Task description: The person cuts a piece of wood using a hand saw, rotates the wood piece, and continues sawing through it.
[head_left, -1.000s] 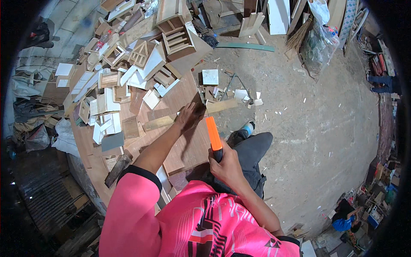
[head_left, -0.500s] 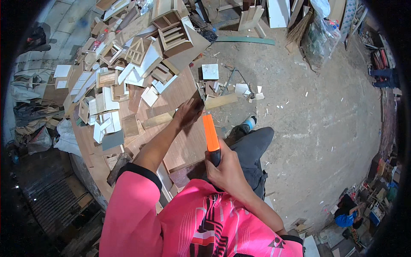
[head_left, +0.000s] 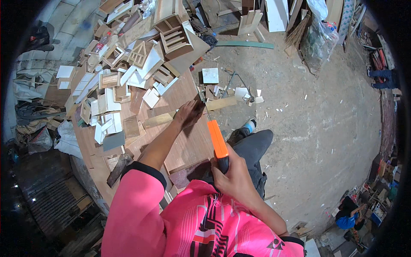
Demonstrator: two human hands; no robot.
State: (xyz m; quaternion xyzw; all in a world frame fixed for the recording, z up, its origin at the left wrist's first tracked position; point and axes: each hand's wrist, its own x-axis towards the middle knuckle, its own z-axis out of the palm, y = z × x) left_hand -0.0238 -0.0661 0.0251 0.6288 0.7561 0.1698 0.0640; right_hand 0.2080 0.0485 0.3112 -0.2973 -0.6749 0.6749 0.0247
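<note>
Brown wooden worktop (head_left: 177, 152) is my reference. Heaped on its left and far part: small wooden frames and boxes (head_left: 110, 80). Right of them, a wooden strip (head_left: 159, 121) lies across it and seems to run under the hand, out past its right edge. Left hand (head_left: 189, 113) is on the strip near that edge; can't tell from my feed how firmly it grips. Fingers just beside the saw (head_left: 217, 139), which crosses the strip at the edge. Right hand (head_left: 233, 169) is wrapped round the saw's handle, off the worktop's near right side. Floor right of the worktop: offcuts (head_left: 242, 93), a foot (head_left: 249, 125).

Risks, my call: strip twists, saw hops into the left fingers; I see no clamp. Overhang looks unsupported, could sag and splinter.
</note>
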